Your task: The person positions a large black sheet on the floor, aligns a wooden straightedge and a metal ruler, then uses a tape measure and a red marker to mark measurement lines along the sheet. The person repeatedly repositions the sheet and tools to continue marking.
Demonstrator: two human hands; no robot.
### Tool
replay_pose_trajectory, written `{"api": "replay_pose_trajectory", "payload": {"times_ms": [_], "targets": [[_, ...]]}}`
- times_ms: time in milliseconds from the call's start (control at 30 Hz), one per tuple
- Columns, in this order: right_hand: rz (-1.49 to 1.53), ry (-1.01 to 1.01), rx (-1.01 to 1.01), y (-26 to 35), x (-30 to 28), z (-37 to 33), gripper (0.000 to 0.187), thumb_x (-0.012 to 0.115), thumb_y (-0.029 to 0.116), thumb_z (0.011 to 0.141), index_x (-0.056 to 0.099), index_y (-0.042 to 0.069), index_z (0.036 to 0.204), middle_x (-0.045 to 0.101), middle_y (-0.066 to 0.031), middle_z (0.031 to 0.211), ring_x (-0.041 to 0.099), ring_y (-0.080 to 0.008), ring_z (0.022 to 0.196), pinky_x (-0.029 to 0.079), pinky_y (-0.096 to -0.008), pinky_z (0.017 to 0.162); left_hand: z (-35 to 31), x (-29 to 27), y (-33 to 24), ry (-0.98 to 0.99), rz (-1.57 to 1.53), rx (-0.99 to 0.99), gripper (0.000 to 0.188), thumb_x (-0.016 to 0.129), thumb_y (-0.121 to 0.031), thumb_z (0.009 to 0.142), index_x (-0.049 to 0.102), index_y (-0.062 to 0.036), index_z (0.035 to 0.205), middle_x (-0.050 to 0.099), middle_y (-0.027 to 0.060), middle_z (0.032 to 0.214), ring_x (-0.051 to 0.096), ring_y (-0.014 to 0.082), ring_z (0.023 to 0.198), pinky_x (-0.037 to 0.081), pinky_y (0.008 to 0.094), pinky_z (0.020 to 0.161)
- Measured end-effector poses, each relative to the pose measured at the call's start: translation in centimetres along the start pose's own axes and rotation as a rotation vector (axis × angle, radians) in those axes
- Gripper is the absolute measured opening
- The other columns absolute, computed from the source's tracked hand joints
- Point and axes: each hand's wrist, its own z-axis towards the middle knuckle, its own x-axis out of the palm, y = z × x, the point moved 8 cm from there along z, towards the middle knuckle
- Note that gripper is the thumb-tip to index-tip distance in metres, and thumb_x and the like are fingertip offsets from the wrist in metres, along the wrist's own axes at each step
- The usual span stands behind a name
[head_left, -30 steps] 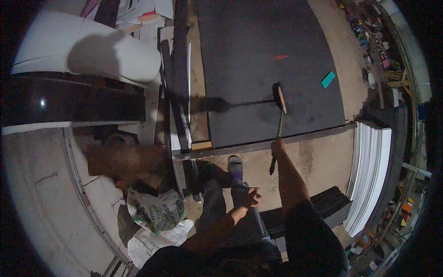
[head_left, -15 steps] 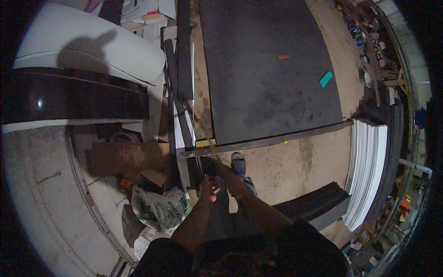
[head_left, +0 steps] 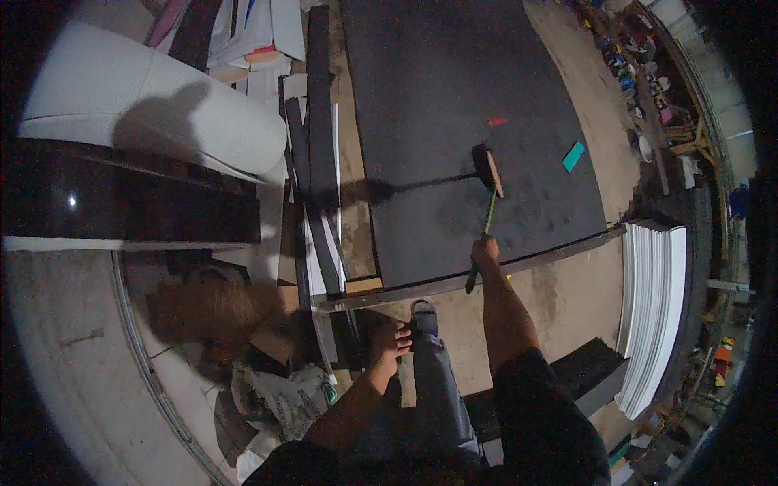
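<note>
My right hand (head_left: 486, 253) is closed round the dark grip of a brush-like tool (head_left: 491, 212) with a thin green shaft. Its narrow tan head, with a dark patch along its left side, is over the large black sheet (head_left: 429, 73); whether it touches the sheet I cannot tell. My left hand (head_left: 392, 343) is low by my leg, fingers loosely bent and apart, with nothing visible in it. On the sheet lie a small red piece (head_left: 495, 121) and a teal rectangular piece (head_left: 573, 157).
A dark bar (head_left: 535, 261) crosses along the sheet's near edge. White sheets (head_left: 655, 308) are stacked at the right, beside a dark stack (head_left: 596, 377). Long strips (head_left: 320, 105) and a big white roll (head_left: 154, 97) lie left. A plastic sack (head_left: 284, 401) is near my left arm.
My right hand has moved from beside my left hand, forward and right, carrying the tool over the black sheet. The left hand has shifted slightly right. My view has shifted slightly.
</note>
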Motion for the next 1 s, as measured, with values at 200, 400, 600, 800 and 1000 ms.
{"api": "replay_pose_trajectory", "payload": {"times_ms": [200,400,600,800,1000], "targets": [[-0.629,0.347,-0.23,3.3,27.9,-18.0,0.028,0.062,0.023,0.094,0.06,0.004,0.115,0.062,-0.0067,0.071,0.063,-0.0224,0.065,0.052,-0.036,0.058,-1.6,-0.9,-2.7,-0.174,0.06,-0.061,0.045,0.057,-0.048,0.099,0.061,-0.0092,0.121,0.07,0.0058,0.108,0.068,0.0196,0.082,0.053,0.037,0.078],[0.063,0.636,0.191,6.7,32.5,-32.4,0.035,0.06,0.024,0.097,0.059,0.003,0.125,0.065,-0.0069,0.078,0.064,-0.0196,0.07,0.053,-0.0348,0.066,1.3,-6.6,3.0,0.076,-0.239,0.102,0.043,0.057,-0.053,0.099,0.062,-0.0128,0.115,0.065,0.0016,0.102,0.065,0.0207,0.085,0.054,0.0399,0.075],[0.15,0.607,0.054,5.3,19.3,-33.3,0.039,0.066,0.021,0.092,0.061,0.002,0.127,0.066,-0.0097,0.083,0.062,-0.0154,0.071,0.051,-0.0343,0.065,4.7,-7.1,3.1,-0.053,-0.035,-0.169,0.036,0.059,-0.05,0.098,0.066,-0.0166,0.11,0.067,0.0002,0.1,0.066,0.0199,0.083,0.054,0.0399,0.064],[-0.613,0.203,-0.018,4.6,13.3,-28.7,0.036,0.056,0.032,0.101,0.064,0.002,0.118,0.062,-0.0082,0.078,0.061,-0.0217,0.067,0.049,-0.0383,0.061,1.7,-7.4,-2.3,-0.446,0.154,-0.205,0.035,0.057,-0.046,0.1,0.067,-0.0137,0.109,0.071,0.0058,0.106,0.068,0.0219,0.084,0.057,0.0468,0.076],[-0.862,0.301,-0.226,0.9,21.3,-22.1,0.037,0.05,0.031,0.102,0.064,0.0,0.114,0.064,-0.014,0.077,0.063,-0.0305,0.065,0.049,-0.0455,0.057,-0.7,-4.1,-7.1,-0.219,0.052,-0.046,0.031,0.058,-0.04,0.1,0.067,-0.0145,0.115,0.071,0.0078,0.108,0.069,0.0223,0.083,0.057,0.0487,0.077]]}}
